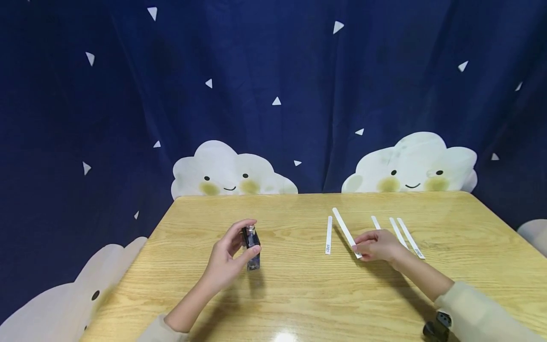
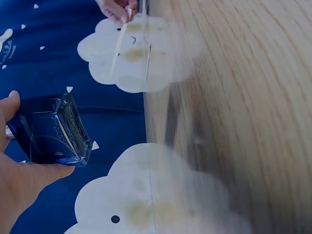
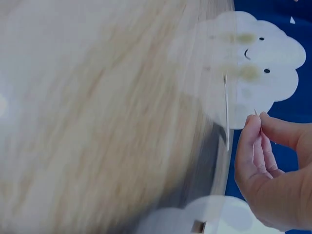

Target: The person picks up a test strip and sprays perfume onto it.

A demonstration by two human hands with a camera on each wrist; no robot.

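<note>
My left hand [image 1: 222,263] grips a dark glass perfume bottle [image 1: 253,251] above the left middle of the table, thumb on the near side and fingers behind. Its thick clear base [image 2: 73,129] faces the camera in the left wrist view. Between the thumb and fingers of my right hand [image 1: 380,244] is the near end of a white paper test strip [image 1: 343,227], raised at a slant off the table. Left of it lies another strip [image 1: 329,235]. Several more strips [image 1: 410,237] lie beyond and beside the right hand, partly hidden by it.
The wooden table [image 1: 295,304] ends at the back against a dark blue curtain [image 1: 273,57] printed with clouds and white triangles. A small black device [image 1: 438,327] sits at the right sleeve.
</note>
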